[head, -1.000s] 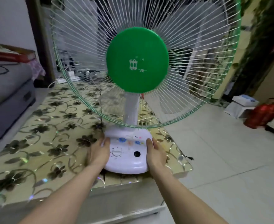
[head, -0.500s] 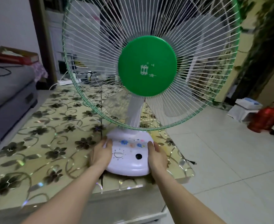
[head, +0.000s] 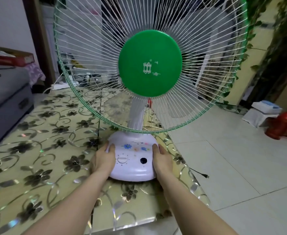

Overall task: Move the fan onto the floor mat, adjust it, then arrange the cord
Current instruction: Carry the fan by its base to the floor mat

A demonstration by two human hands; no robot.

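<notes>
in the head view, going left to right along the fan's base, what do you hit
left hand → round dial → black hole → right hand → plug lying on the tiled floor

The fan [head: 149, 65] loses the top of its wire guard beyond the upper edge. Its cord [head: 199, 173] shows only a short end with the plug; the rest is hidden. The red object [head: 285, 122] at right is blurred and cut off.

White fan [head: 134, 160], green hub and grille rim, upright near mat [head: 37, 150] corner; floral gold mat; plug [head: 205, 175] on floor right
</notes>
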